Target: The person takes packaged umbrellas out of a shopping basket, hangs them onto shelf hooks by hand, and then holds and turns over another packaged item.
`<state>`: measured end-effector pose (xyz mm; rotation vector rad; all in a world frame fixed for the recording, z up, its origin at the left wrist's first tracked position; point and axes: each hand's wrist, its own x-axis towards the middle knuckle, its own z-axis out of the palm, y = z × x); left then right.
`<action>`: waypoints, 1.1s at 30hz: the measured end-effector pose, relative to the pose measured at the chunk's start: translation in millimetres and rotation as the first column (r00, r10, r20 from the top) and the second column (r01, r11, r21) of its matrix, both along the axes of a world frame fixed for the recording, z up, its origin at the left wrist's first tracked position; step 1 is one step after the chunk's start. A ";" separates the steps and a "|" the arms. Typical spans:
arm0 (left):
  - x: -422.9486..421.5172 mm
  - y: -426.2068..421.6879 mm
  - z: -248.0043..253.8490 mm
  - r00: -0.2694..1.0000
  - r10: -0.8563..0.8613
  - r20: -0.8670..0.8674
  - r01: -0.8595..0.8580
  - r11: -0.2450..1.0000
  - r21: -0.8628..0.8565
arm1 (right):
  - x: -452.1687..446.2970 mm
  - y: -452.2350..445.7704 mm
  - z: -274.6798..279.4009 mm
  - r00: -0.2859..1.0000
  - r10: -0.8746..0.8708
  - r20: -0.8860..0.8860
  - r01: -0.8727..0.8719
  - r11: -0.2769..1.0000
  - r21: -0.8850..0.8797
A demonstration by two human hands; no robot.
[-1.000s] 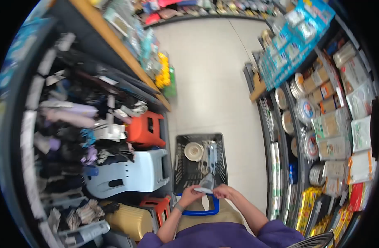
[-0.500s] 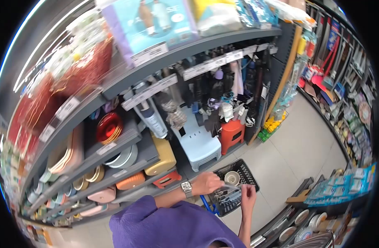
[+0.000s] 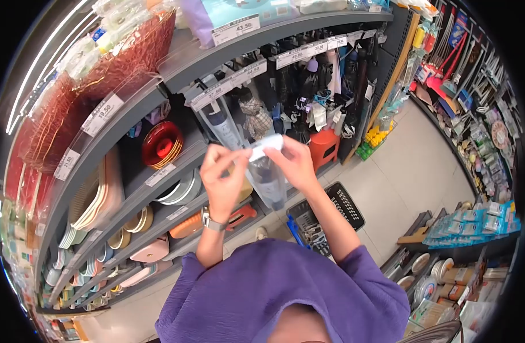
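- Pinching the white top strip [image 3: 269, 146], the right hand [image 3: 295, 164] sets its thumb on the face, fingers curled behind.
- Thumb and index of the left hand [image 3: 223, 176] nearly meet at the strip's other end; whether they grip it, I cannot tell.
- Below the strip hangs a clear plastic sleeve [image 3: 270, 190] with something dark inside, in front of the price-tagged shelf [image 3: 185, 106].
- It looks light; the film is probably soft, slippery and easily creased.
- The strip seems the surest hold, with a palm beneath the lower end for support.
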<state>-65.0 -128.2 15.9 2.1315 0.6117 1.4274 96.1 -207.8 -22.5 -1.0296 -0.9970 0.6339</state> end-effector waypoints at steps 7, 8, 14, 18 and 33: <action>-11.4 60.3 -19.6 0.940 -0.080 0.331 0.252 0.817 -0.519 | -28.1 85.1 -0.2 0.975 0.130 -0.181 -0.109 0.987 0.117; -10.2 66.8 -20.8 0.938 -0.083 0.337 0.257 0.818 -0.515 | -29.3 94.6 -3.9 0.963 0.144 -0.228 -0.117 0.985 0.127; 6.7 113.5 -28.9 0.939 -0.056 0.340 0.231 0.835 -0.500 | -21.1 145.5 -11.3 0.979 0.081 -0.186 -0.071 0.996 0.060; 17.3 128.1 -20.9 0.984 0.097 0.151 -0.042 0.942 -0.333 | -12.8 166.8 0.3 0.973 0.101 -0.207 -0.088 0.994 0.070; 38.0 147.7 1.2 0.956 0.197 0.215 -0.169 0.975 -0.144 | 9.8 216.1 6.8 0.976 0.011 -0.219 0.017 0.992 0.127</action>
